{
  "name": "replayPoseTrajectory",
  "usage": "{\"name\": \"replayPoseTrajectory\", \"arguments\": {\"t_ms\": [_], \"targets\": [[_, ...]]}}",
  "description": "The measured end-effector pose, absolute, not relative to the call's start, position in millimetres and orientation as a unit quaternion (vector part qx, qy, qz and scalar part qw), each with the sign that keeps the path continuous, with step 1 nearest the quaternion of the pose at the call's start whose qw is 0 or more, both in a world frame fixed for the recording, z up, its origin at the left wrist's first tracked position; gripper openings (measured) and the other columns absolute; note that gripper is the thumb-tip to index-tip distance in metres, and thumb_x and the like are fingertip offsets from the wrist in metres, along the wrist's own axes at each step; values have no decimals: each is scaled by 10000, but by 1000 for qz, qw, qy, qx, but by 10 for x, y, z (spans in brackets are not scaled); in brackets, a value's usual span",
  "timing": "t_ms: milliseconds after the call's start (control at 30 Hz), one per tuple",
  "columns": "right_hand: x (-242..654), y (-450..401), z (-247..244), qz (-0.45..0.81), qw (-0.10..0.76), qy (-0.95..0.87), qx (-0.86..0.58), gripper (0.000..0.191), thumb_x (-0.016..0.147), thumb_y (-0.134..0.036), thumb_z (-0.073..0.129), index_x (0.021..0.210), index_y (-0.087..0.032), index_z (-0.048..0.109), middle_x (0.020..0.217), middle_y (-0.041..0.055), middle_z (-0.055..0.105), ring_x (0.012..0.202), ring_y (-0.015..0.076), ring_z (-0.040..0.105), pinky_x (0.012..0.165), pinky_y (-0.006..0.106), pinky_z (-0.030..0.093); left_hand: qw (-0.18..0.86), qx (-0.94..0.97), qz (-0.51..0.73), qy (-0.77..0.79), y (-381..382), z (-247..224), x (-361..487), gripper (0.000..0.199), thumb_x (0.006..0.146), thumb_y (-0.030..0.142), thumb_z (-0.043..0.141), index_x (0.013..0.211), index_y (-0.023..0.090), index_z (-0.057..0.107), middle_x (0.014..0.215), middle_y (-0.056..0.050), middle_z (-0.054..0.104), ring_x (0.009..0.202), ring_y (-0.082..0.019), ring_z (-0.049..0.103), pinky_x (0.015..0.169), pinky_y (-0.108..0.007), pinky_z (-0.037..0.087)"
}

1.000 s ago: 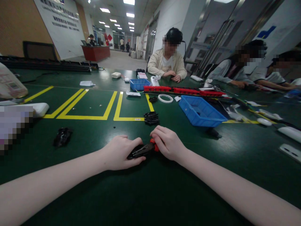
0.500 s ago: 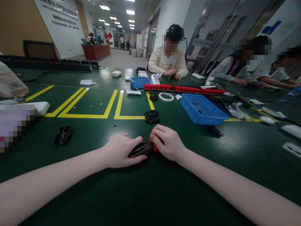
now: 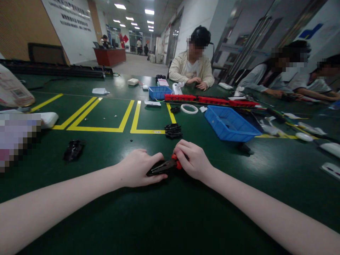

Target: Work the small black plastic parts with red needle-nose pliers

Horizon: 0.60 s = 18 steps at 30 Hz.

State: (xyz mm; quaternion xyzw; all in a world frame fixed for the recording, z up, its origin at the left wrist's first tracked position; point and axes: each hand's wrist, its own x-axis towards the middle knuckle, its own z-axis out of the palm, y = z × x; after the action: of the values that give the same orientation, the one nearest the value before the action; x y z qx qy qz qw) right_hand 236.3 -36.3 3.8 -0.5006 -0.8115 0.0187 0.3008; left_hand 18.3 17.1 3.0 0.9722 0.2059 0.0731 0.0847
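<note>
Red-handled pliers (image 3: pixel 166 165) are in my right hand (image 3: pixel 195 161), which is closed round their handles; their dark jaws point left. My left hand (image 3: pixel 140 168) is closed on a black part (image 3: pixel 153 171), with the plier jaws lying over or against it; whether they grip it is hard to tell. Beyond my hands a black plastic piece (image 3: pixel 173 130) rests at the corner of the yellow tape. Another black piece (image 3: pixel 73 150) lies on the green table (image 3: pixel 101 216) to the left.
A large blue bin (image 3: pixel 231 124) stands right of centre, with a smaller blue bin (image 3: pixel 158 92) farther back. Near them are a white ring (image 3: pixel 189 108) and a long red strip (image 3: pixel 212 99). Several people sit across and to the right; a white bag (image 3: pixel 16 86) is at left.
The plier jaws now show more clearly above the black part, seemingly tilted or opened slightly. The whole view has shifted a little; both hands stay in nearly the same place.
</note>
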Motion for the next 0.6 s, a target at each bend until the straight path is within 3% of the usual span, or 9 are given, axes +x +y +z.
{"name": "replayPoseTrajectory", "arguments": {"t_ms": [600], "targets": [[2416, -310, 91, 15, 286, -827, -484, 344, 993, -302, 366, 737, -187, 566, 788, 49, 586, 705, 157, 538, 654, 298, 403, 78, 974, 76, 198, 174, 49, 194, 377, 926, 558, 467, 1015, 197, 530, 716, -12, 631, 555, -169, 575, 552, -278, 403]]}}
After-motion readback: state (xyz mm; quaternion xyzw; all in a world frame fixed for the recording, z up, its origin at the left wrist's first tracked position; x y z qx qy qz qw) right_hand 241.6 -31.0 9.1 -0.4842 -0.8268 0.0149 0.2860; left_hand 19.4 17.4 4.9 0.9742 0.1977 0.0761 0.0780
